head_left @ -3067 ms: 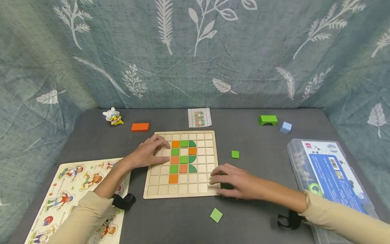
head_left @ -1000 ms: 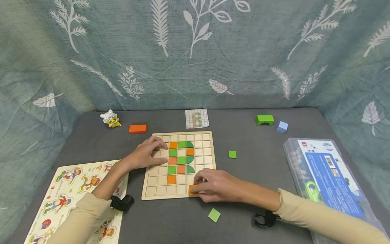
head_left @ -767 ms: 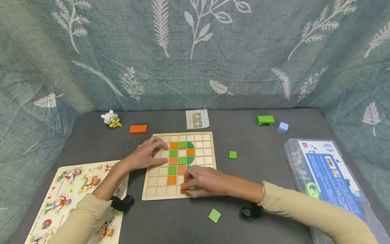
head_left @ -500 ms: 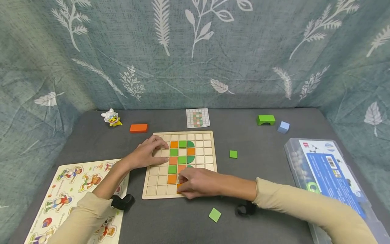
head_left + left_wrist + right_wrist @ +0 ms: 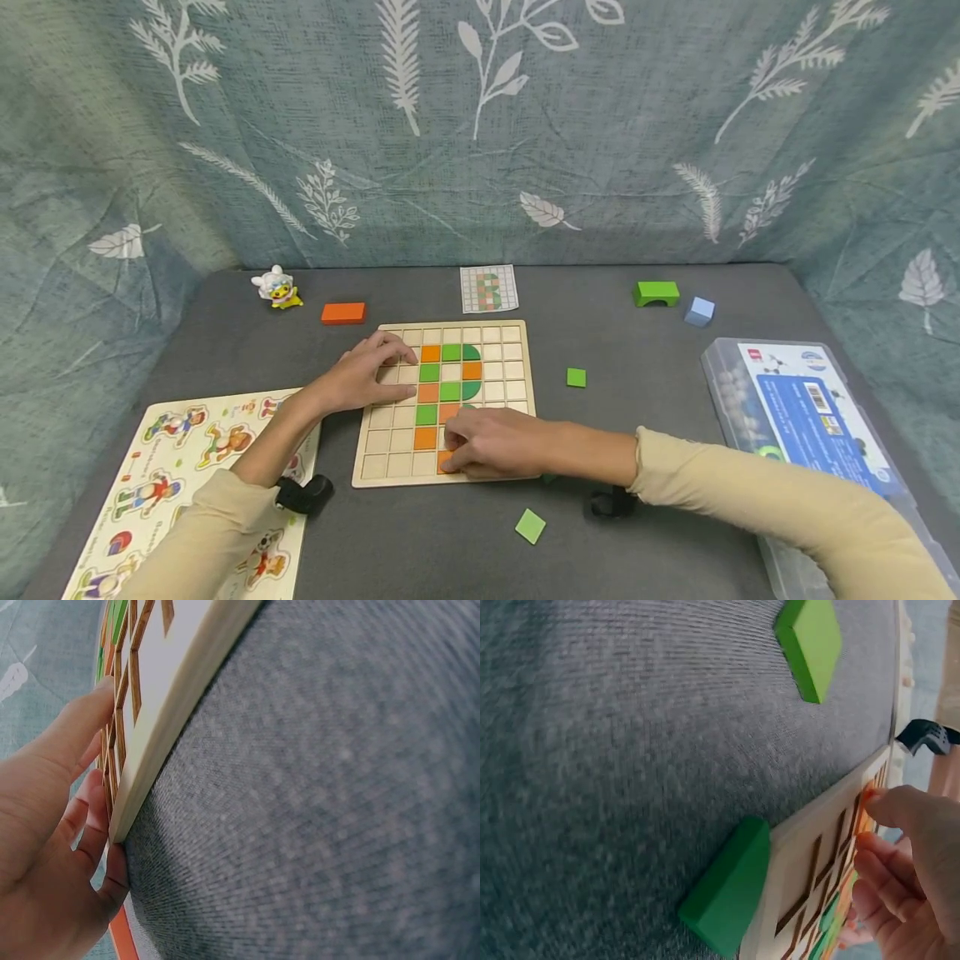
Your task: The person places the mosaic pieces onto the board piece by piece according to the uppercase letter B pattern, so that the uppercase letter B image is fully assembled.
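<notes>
A wooden grid board (image 5: pixel 375 465) lies mid-table with orange, green and dark green tiles in its cells. My left hand (image 5: pixel 369 373) rests on its left side, thumb and fingers spread over the cells; in the left wrist view the little finger (image 5: pixel 114 881) touches the board's edge. With thumb and fingertips, my right hand (image 5: pixel 498 443) pinches an orange square tile (image 5: pixel 445 462) at a near-row cell, diagonally below another orange tile (image 5: pixel 425 437). The right hand covers part of the board. A dark green curved tile (image 5: pixel 731 889) sits against the board's right edge.
Loose green squares lie right of the board (image 5: pixel 576 377) and in front of it (image 5: pixel 530 527). A pattern card (image 5: pixel 489 288), orange block (image 5: pixel 343 313), toy figure (image 5: pixel 277 287), green arch block (image 5: pixel 656 293) and blue cube (image 5: pixel 699 312) stand behind. A picture puzzle (image 5: pixel 165 458) and plastic case (image 5: pixel 810 417) flank it.
My right hand has moved left from the board's right edge, bringing the orange tile across the near row to its present cell. The left hand has stayed in place.
</notes>
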The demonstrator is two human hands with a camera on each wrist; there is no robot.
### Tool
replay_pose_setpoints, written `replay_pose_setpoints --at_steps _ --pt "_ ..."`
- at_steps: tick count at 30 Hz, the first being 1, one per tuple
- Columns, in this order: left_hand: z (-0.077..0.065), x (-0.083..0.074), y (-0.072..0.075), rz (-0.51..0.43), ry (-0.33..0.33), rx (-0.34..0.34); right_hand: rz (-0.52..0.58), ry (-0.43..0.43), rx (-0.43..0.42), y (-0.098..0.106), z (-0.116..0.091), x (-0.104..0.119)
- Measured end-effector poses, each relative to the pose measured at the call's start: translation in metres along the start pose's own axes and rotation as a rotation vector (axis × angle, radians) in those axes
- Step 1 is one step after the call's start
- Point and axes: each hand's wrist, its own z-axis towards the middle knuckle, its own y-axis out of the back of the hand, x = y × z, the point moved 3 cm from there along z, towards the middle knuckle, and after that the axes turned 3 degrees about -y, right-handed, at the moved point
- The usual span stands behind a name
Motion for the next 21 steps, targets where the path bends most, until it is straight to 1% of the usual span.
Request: replay_pose_setpoints --at_steps 2,5,7,8,10,13,17,21 --pt "0.000 0.000 0.000 0.000 -0.001 -0.002 -0.030 0.007 0.014 0.001 -0.001 0.000" --pt "0.001 0.000 0.000 -0.002 0.001 -0.002 -0.031 0.024 0.010 0.005 -0.005 0.001" --pt "0.001 -0.001 0.000 -0.002 0.001 0.002 -0.013 0.009 -0.012 0.010 -0.012 0.001" --pt "0.002 -0.001 0.000 -0.001 0.001 0.003 0.010 -0.013 -0.024 0.013 -0.017 0.001" --pt "0.002 -0.002 0.000 -0.003 0.002 0.006 0.052 -0.056 -0.054 0.019 -0.030 0.002" --pt "0.004 -0.002 0.002 -0.009 0.000 0.011 0.136 -0.130 -0.078 0.023 -0.058 0.004" --pt "0.003 -0.001 0.002 -0.014 0.006 0.021 0.220 -0.214 -0.114 0.018 -0.097 0.003" --pt "0.001 0.001 0.000 -0.017 0.016 0.025 0.239 -0.287 -0.182 0.010 -0.126 -0.001"
